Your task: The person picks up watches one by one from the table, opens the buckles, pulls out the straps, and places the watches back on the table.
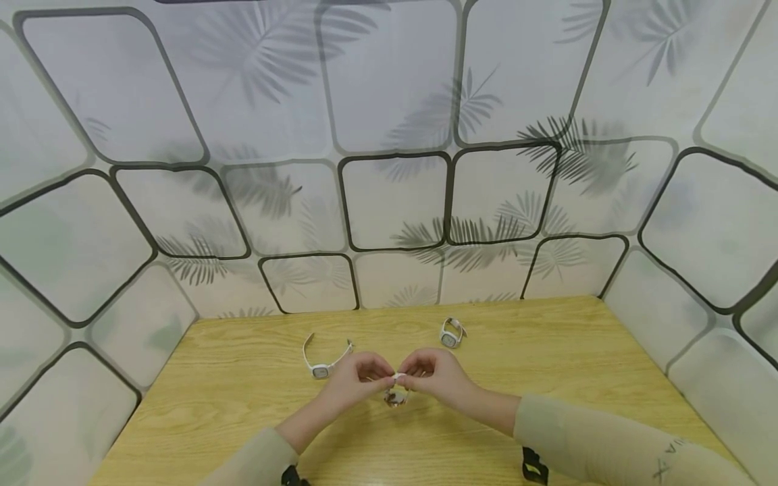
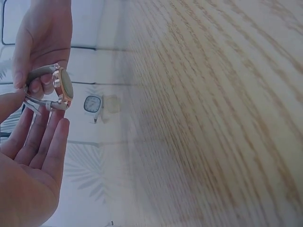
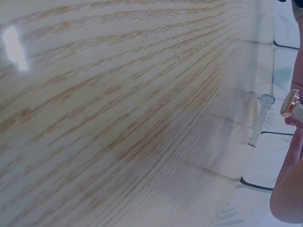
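Observation:
A rose-gold wristwatch with a pale strap (image 1: 396,398) hangs between both hands, its round case lowest. My left hand (image 1: 354,379) pinches the strap between thumb and fingers at the top of the loop. From the other side, my right hand (image 1: 442,379) pinches the strap at the same spot. In the left wrist view the watch (image 2: 66,87) shows its strap ends brought together into a loop; whether they are fastened I cannot tell. Only the case edge of this watch (image 3: 288,105) shows in the right wrist view.
A white square-faced watch (image 1: 320,371) lies with its strap spread apart, left of my left hand. Another square-faced watch (image 1: 450,337), its strap looped, stands behind my right hand. Patterned fabric walls (image 1: 395,202) enclose the wooden table (image 1: 547,358) at the back and sides.

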